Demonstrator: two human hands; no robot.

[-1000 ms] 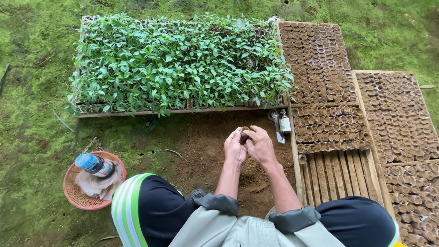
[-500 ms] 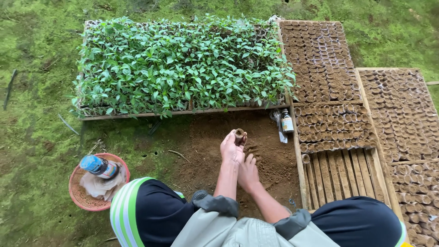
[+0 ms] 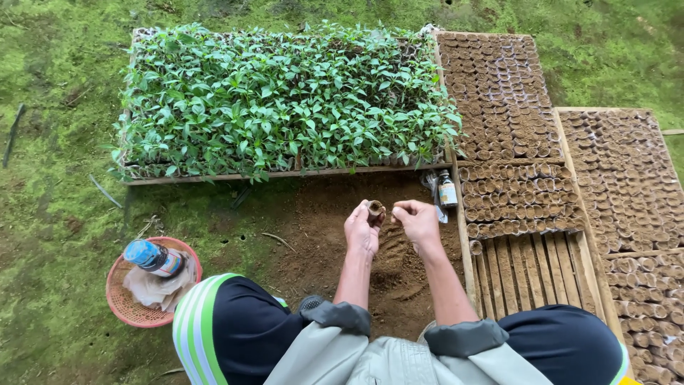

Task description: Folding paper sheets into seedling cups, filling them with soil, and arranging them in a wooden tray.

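Since half a second ago your right hand (image 3: 417,222) is lifting off the loose soil and coming back up level with your left hand (image 3: 362,229), so the two are once more meeting above the bare soil patch (image 3: 342,242). You are gripping a small soil-filled seedling pot (image 3: 375,209) in the curled fingers of your left hand, mouth turned up and slightly toward the right. Your right hand is closing into a pinch, thumb and fingertips bunched; you may be carrying a bit of soil there, but it is too small to tell. That pinch is sitting just beside the pot, to its right and at nearly the same height, almost touching the rim. The pot's long axis is standing roughly upright, tilting a little toward the right hand, so the open end is facing the pinch. The right hand is the nearer free hand to the filled pots on the slatted wooden rack (image 3: 531,267), which is lying well to your right. The tray of green seedlings (image 3: 285,107) is lying ahead, and a pink basket holding a bottle (image 3: 153,258) is sitting to your left.
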